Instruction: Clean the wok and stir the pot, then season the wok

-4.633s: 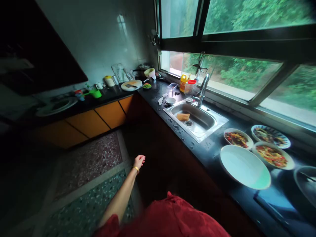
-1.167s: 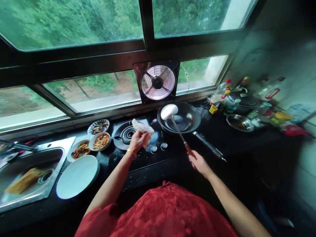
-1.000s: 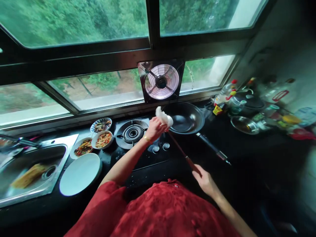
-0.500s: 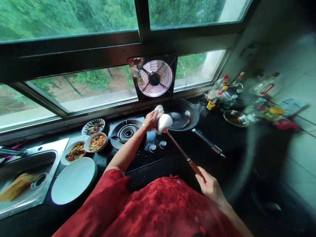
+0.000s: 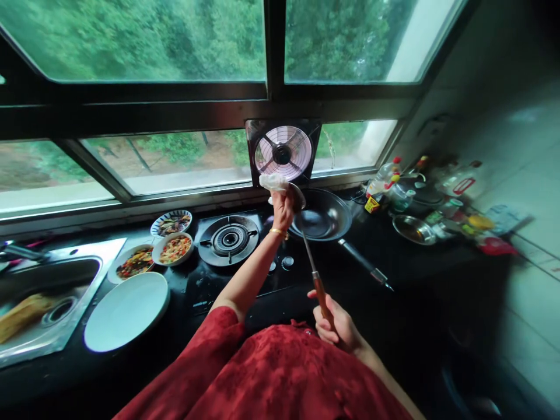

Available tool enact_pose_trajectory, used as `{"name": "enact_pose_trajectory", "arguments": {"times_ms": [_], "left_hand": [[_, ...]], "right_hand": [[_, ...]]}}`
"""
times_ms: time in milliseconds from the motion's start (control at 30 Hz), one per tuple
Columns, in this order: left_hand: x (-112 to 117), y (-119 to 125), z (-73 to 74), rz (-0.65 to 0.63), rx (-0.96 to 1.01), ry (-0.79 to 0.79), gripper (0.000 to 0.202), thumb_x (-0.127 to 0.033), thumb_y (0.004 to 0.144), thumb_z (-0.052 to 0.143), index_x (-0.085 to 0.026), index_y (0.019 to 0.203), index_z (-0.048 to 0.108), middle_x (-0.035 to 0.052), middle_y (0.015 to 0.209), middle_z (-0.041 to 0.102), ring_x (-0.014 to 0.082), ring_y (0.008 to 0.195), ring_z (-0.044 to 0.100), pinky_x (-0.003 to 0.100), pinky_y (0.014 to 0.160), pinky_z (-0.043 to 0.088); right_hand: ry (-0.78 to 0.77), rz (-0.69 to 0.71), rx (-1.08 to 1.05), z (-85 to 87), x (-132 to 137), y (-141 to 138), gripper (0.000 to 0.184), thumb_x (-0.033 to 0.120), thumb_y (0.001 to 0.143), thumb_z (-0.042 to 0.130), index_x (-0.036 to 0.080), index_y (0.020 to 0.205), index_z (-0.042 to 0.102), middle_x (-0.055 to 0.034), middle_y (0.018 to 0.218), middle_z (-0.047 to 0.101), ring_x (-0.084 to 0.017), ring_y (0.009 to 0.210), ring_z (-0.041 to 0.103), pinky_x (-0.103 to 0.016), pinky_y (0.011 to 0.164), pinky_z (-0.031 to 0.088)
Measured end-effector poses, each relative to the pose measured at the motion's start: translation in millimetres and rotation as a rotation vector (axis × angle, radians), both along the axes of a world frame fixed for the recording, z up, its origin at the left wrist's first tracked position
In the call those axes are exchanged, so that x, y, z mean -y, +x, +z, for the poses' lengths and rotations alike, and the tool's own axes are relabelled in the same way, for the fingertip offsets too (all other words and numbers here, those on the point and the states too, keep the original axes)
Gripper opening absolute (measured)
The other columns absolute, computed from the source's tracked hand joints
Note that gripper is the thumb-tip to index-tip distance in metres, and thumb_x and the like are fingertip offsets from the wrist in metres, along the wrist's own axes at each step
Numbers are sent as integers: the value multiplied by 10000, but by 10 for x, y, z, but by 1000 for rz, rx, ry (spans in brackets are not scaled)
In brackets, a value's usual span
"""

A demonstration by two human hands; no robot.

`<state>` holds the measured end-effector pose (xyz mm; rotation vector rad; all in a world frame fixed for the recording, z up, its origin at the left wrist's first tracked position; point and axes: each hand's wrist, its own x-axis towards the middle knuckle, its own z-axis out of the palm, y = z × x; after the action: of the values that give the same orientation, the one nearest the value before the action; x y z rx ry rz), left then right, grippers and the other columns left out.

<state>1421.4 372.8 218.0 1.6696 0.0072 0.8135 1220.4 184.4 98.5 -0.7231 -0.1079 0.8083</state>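
In the head view, the ladle [image 5: 311, 263] runs between the two hands, its long axis pointing away from the body and leaning a little to the left, the wooden handle [image 5: 322, 296] nearest the red shirt [image 5: 280, 373]. The right hand [image 5: 335, 322] is curled closed around that handle, low and close to the belly. The left hand [image 5: 283, 209] is at the far end, nearer the ladle's head, clutching a crumpled white cloth [image 5: 273, 182] against or just beside it; contact is hard to tell, since the fingers hide part of the head. The left arm reaches forward, extended, wrist by the near-left rim of the wok [image 5: 326, 216]. The ladle is raised above the black tabletop [image 5: 406, 256], right of the bare burner [image 5: 230, 239].
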Motion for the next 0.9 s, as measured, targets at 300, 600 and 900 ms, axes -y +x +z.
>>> {"name": "enact_pose_trajectory", "arguments": {"times_ms": [300, 600, 900], "left_hand": [[33, -400, 55, -80, -21, 894, 448, -314, 941, 309, -138, 1302, 508, 129, 1383, 446, 280, 1385, 223, 490, 1159, 58], [198, -762, -223, -490, 196, 779, 443, -366, 951, 295, -175, 1203, 606, 125, 1335, 520, 273, 1430, 145, 499, 1160, 65], [573, -1467, -249, -637, 40, 151, 322, -429, 888, 470, -185, 949, 672, 101, 1015, 662, 270, 1190, 491, 457, 1068, 330]], "right_hand": [[147, 125, -52, 127, 179, -24, 394, 532, 921, 407, 226, 1121, 555, 104, 486, 369, -15, 300, 135, -134, 281, 273], [189, 89, -24, 250, 192, -19, 369, 541, 890, 476, 247, 1094, 566, 119, 481, 361, -7, 285, 110, -126, 274, 282], [229, 110, -15, 299, 239, 79, 459, 585, 874, 461, 163, 726, 567, 96, 433, 341, -17, 272, 174, -139, 269, 294]]}}
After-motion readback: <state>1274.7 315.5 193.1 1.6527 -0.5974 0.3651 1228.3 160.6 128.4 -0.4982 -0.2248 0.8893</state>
